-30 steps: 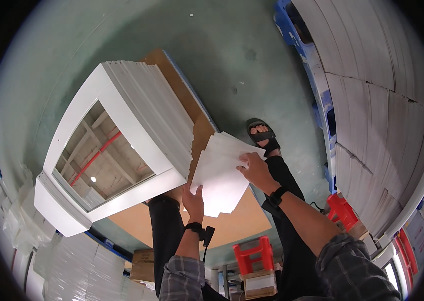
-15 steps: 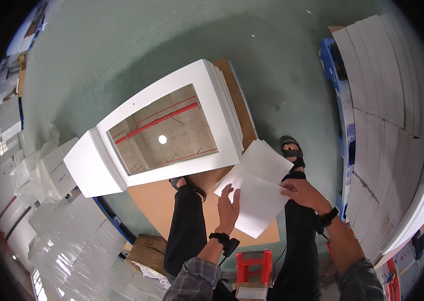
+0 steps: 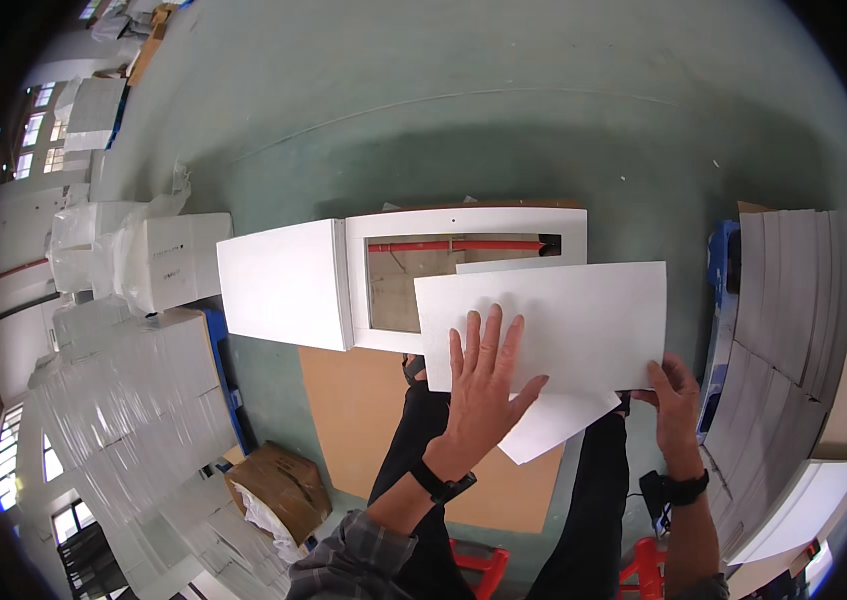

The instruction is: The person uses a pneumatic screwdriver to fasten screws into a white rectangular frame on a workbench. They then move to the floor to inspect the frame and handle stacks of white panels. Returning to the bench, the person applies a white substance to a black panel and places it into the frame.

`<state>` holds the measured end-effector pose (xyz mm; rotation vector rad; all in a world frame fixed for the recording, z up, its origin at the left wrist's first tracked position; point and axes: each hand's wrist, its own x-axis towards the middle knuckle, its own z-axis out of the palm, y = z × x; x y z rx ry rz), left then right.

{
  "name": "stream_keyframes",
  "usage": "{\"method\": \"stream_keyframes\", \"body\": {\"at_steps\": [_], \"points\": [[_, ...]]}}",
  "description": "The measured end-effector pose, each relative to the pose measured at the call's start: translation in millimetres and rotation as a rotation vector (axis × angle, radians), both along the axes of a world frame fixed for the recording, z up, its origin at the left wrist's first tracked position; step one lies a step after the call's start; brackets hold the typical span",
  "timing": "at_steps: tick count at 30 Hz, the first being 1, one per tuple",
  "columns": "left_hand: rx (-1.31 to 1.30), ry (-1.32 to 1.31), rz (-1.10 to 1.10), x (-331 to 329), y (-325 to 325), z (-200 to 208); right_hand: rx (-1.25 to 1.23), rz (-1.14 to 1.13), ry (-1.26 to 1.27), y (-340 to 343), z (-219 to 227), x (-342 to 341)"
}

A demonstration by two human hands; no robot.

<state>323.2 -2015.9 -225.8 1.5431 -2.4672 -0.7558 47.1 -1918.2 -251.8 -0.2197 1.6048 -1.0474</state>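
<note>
A white sheet (image 3: 593, 320) lies over the right part of a white-framed mirror (image 3: 398, 295), which reflects a red pipe. My left hand (image 3: 484, 395) rests flat on the sheet with fingers spread. At its near right corner, my right hand (image 3: 676, 400) pinches the edge between thumb and fingers. Another white sheet (image 3: 558, 425) sticks out below, nearer to me, and a strip of one more shows along the far edge. A plain white panel (image 3: 278, 285) adjoins the mirror frame on the left. How the sheets overlap underneath is hidden.
Brown cardboard (image 3: 343, 400) lies beneath on the green floor (image 3: 443, 130). Film-wrapped boxes (image 3: 133, 370) and a brown carton (image 3: 278, 490) stand at left. Stacked grey-white panels (image 3: 773, 300) on a blue pallet (image 3: 718, 260) stand at right. Red plastic legs (image 3: 483, 570) show near me.
The sheets have moved from above my lap onto the mirror's right part. My left hand has flattened onto the top sheet; my right hand has shifted right. The whole view has turned.
</note>
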Motion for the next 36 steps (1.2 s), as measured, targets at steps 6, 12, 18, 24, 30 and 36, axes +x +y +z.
{"method": "stream_keyframes", "body": {"at_steps": [6,12,18,24,30,36], "points": [[0.047,-0.132,0.144,54,-30,-67,0.005,-0.077,-0.078,-34,-47,101],[0.056,-0.144,0.205,83,-46,-93,0.023,-0.093,-0.086,-56,-61,140],[0.024,-0.172,0.214,88,-52,-98,-0.004,0.156,0.274,-55,-64,145],[0.015,-0.194,0.272,81,-48,-104,-0.088,0.367,0.595,-46,-55,145],[-0.015,-0.194,0.263,77,-52,-108,-0.080,0.362,0.526,-40,-50,136],[-0.140,-0.170,0.256,78,-44,-105,-0.218,0.346,0.461,21,-9,111]]}}
